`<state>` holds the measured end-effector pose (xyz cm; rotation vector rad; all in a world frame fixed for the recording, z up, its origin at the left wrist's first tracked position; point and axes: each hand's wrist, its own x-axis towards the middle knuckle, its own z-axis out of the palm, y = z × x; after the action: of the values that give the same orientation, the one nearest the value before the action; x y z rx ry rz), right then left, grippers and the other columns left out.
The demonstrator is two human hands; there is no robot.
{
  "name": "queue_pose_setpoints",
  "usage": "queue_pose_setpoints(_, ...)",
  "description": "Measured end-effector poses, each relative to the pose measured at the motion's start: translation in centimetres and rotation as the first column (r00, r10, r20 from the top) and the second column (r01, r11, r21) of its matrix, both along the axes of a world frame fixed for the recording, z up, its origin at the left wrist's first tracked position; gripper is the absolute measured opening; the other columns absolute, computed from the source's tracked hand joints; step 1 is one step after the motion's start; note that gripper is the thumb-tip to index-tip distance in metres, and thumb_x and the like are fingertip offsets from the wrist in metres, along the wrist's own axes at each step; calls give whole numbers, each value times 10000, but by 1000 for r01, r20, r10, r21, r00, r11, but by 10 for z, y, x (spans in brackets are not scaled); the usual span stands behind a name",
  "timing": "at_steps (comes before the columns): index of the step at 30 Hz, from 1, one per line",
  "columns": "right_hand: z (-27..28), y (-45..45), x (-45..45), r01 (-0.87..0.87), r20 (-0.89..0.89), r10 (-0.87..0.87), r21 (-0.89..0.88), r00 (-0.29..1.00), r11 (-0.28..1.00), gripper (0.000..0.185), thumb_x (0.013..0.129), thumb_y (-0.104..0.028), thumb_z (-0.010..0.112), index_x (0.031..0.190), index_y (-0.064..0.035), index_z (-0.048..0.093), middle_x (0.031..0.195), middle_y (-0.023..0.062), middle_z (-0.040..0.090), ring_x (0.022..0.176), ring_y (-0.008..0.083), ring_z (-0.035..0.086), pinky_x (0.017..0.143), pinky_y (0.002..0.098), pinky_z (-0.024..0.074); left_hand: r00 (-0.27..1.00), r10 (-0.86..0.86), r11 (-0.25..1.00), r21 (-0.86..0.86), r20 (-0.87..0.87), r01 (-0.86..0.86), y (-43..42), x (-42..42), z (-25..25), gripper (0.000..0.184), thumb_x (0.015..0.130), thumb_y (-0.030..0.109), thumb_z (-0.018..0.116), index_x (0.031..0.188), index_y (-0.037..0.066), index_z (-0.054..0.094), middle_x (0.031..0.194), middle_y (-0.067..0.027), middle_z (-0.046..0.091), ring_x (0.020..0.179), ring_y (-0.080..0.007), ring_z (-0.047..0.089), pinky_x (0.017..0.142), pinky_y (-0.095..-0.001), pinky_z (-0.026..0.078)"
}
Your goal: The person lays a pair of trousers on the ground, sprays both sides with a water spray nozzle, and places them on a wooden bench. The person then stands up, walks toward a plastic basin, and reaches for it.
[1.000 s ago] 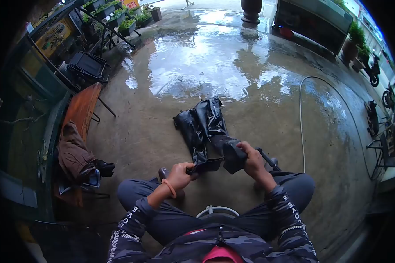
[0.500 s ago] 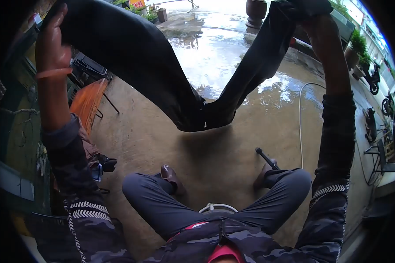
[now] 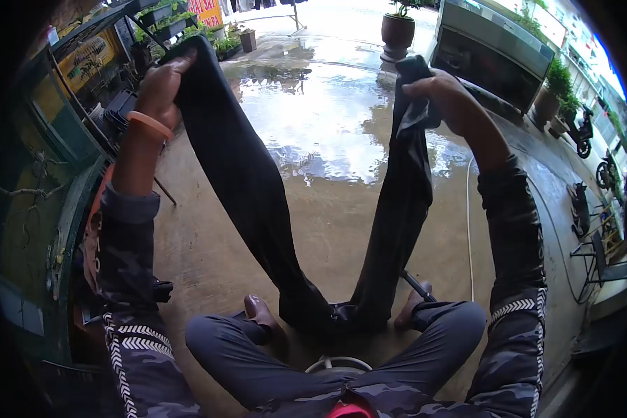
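Note:
A long black garment (image 3: 251, 181), dark and smooth like trousers or waders, hangs in a V between my two raised hands. My left hand (image 3: 164, 87) grips the end of one leg at the upper left; an orange band circles that wrist. At the upper right my right hand (image 3: 439, 97) is closed around the other leg's bunched end. The joined middle part of the garment hangs low between my brown shoes, near the wet floor (image 3: 327, 230); whether it touches the floor I cannot tell.
A pale hose (image 3: 469, 223) runs along the floor at the right. Beside my right foot is a black rod-like object (image 3: 416, 285). Dark chairs (image 3: 599, 258) and a motorbike (image 3: 584, 132) stand at the far right. A large pot (image 3: 397, 35) stands ahead, with plants at the upper left.
The garment was bunched on the floor, then rose and was stretched wide between my hands. Since then both hands have come inward and its middle has swung down and toward me.

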<state>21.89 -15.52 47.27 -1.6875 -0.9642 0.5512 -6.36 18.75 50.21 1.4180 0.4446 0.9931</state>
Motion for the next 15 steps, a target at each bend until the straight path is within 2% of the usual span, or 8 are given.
queue_pose_setpoints(3, -46, 38, 35, 175, 60, -166, -184, 984, 967, 213, 837, -48, 681, 1035, 24, 648, 897, 60, 650, 786, 164, 605, 772, 306, 479, 992, 84, 996, -20, -89, -87, 45, 57, -60, 247, 940, 120, 651, 1113, -46, 711, 1109, -126, 708, 1012, -189, 642, 932, -319, 476)
queue_pose_setpoints(6, -28, 61, 74, 204, 174, -213, 68, 962, 977, 187, 871, -50, 661, 1044, 21, 646, 905, 65, 650, 786, 164, 611, 777, 312, 487, 979, 199, 973, 123, -30, -194, 72, 89, -20, 288, 935, 143, 666, 1143, -55, 693, 1154, -137, 690, 1041, -213, 633, 955, -324, 460)
queue_pose_setpoints(7, 0, 64, 81, 191, 219, -214, 120, 952, 974, 183, 889, -52, 651, 1058, 19, 642, 915, 72, 655, 801, 167, 624, 795, 316, 502, 996, 73, 996, -55, 58, -70, 78, 92, 13, 225, 956, 155, 630, 1108, 7, 703, 1080, -116, 722, 999, -230, 670, 928, -365, 515)
queue_pose_setpoints(10, 95, 64, 108, 10, 1, -12, 437, 1000, 900, 265, 906, -37, 645, 1160, 29, 603, 1048, 114, 671, 967, 205, 661, 939, 368, 534, 966, 218, 959, 151, 141, -239, 96, 77, 110, 236, 965, 172, 622, 1133, 23, 694, 1136, -102, 712, 1026, -220, 667, 963, -364, 510)
queue_pose_setpoints(11, 123, 55, 101, -18, 39, -1, 492, 999, 870, 266, 899, -32, 647, 1157, 23, 609, 1057, 113, 669, 976, 209, 658, 941, 368, 530, 756, -601, 787, 29, 259, 616, 72, 61, 145, 127, 938, 140, 588, 994, 78, 683, 933, -37, 668, 829, -167, 636, 781, -318, 508)
queue_pose_setpoints(13, 161, 28, 76, -62, 137, -13, 527, 991, 848, 269, 884, -20, 651, 1150, 11, 620, 1076, 109, 666, 994, 217, 653, 946, 369, 522, 422, -845, 514, 282, 329, 810, 56, 16, 216, 108, 935, 122, 564, 948, 106, 670, 815, 18, 642, 713, -119, 617, 670, -286, 524)
queue_pose_setpoints(14, 169, 12, 64, -75, 189, -28, 516, 982, 853, 272, 877, -14, 653, 1147, 5, 626, 1085, 107, 665, 1003, 221, 650, 948, 369, 519, 771, -540, 795, 505, 339, 335, 68, -10, 238, 138, 958, 137, 574, 1042, 80, 668, 899, 8, 660, 794, -125, 630, 740, -298, 541)
queue_pose_setpoints(15, 172, -5, 52, -80, 242, -47, 488, 969, 869, 275, 870, -8, 655, 1144, -1, 632, 1094, 105, 664, 1011, 224, 647, 950, 370, 515, 773, -536, 799, 499, 339, 335, 70, -24, 234, 138, 958, 137, 574, 1042, 80, 668, 899, 8, 660, 794, -125, 630, 740, -298, 541)
